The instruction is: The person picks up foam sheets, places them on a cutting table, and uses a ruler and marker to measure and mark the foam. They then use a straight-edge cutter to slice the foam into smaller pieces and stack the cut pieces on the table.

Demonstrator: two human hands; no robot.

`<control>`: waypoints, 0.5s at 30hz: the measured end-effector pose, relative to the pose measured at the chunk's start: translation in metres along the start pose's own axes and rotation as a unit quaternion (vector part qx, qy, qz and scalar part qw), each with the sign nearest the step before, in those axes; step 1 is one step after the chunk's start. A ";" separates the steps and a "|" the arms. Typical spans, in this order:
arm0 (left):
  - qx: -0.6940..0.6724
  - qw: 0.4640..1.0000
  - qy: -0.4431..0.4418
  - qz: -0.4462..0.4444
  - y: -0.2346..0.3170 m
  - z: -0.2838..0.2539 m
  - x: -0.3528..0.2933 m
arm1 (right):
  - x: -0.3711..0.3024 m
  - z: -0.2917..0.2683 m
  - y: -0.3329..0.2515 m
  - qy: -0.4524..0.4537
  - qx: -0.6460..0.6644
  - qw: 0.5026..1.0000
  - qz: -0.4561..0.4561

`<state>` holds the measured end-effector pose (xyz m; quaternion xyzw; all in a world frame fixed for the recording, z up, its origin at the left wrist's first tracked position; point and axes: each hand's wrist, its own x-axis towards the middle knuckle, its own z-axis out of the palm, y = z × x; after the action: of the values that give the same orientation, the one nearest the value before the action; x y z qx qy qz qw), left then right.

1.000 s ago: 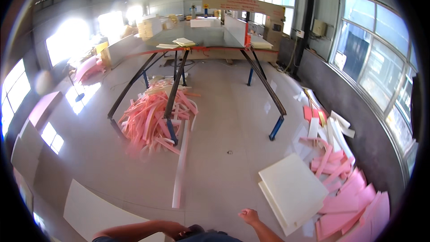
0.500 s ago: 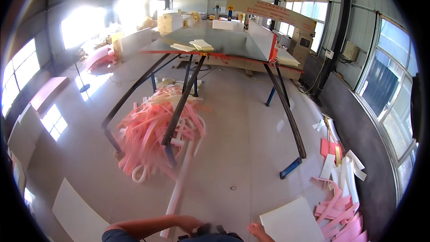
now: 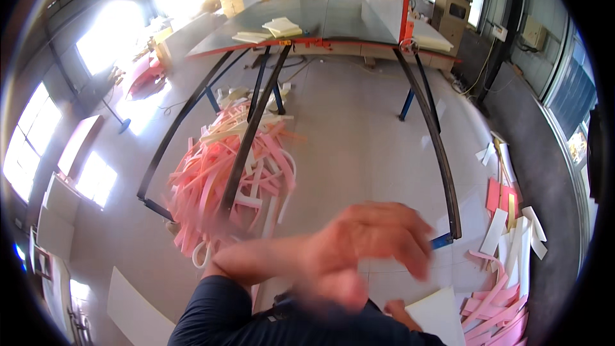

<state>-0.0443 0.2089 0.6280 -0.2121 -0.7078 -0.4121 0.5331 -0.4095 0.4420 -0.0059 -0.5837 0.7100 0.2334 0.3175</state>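
My left hand (image 3: 368, 247) is raised across the front of my body, its arm in a dark short sleeve. It is blurred by motion, with bent fingers and thumb apart and nothing between them. Low in the picture, my right hand (image 3: 401, 314) shows only in part beside a white foam board (image 3: 435, 311); its fingers are mostly hidden, and I cannot tell whether it touches the board. Beyond my left forearm lies a heap of pink and white foam strips (image 3: 211, 179).
A large dark-topped table (image 3: 307, 16) with a red edge stands ahead on slanted metal legs. Small cream foam pieces (image 3: 282, 27) lie on it. More pink and white offcuts (image 3: 496, 301) line the right wall. A white sheet (image 3: 138, 304) lies at lower left.
My left hand has risen from my waist and swung forward to the right. My right hand has shifted slightly right and up. The view has tilted downward.
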 end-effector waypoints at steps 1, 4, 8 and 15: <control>-0.029 0.999 0.043 0.001 -0.009 -0.001 0.012 | 0.046 -0.026 -0.062 0.097 0.308 0.940 0.113; -0.078 0.980 0.154 0.097 -0.035 -0.002 0.062 | 0.158 -0.174 -0.089 0.066 0.402 0.910 0.075; -0.021 0.965 0.116 0.235 -0.125 -0.084 0.076 | 0.216 -0.359 -0.160 0.206 0.483 0.851 -0.023; -0.009 0.961 0.165 0.222 -0.232 -0.261 0.091 | 0.333 -0.465 -0.154 0.175 0.322 0.928 -0.060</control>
<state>-0.0951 -0.1475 0.6538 -0.2974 -0.5414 -0.3192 0.7187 -0.3809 -0.1433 0.0800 -0.5230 0.7549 -0.1332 0.3728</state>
